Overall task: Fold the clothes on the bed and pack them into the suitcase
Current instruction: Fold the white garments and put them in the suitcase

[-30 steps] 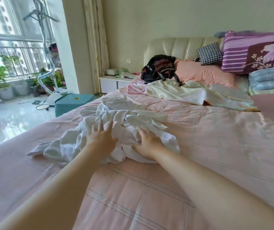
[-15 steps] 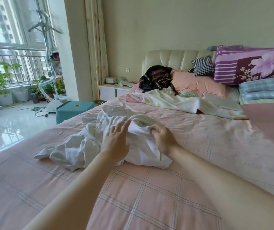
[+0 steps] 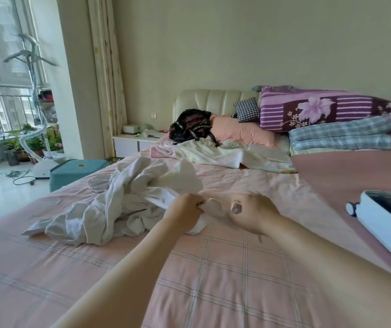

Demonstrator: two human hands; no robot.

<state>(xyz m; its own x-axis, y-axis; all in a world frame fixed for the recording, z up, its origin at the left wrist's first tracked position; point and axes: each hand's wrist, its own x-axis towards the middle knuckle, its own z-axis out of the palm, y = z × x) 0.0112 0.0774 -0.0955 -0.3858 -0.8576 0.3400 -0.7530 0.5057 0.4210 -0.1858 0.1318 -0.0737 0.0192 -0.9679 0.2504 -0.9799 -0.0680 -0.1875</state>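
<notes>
A crumpled white garment (image 3: 128, 197) lies in a heap on the pink checked bed (image 3: 213, 268). My left hand (image 3: 185, 213) grips its near edge, fingers curled into the cloth. My right hand (image 3: 251, 213) pinches the same edge a little to the right, and a short stretch of white fabric spans between both hands. A white open suitcase (image 3: 388, 221) shows at the right edge of the bed, only partly in view. Farther up the bed lie a cream garment (image 3: 225, 155) and a black garment (image 3: 191, 126).
Pillows and folded quilts (image 3: 331, 124) are stacked at the headboard on the right. A teal box (image 3: 76, 171) and a garment steamer (image 3: 38, 129) stand on the floor left of the bed. A bedside cabinet (image 3: 133, 143) sits by the curtain.
Both hands went from resting on the heap to gripping its near edge. They have pulled it toward me and to the right. The view has swung right and the suitcase has come into view.
</notes>
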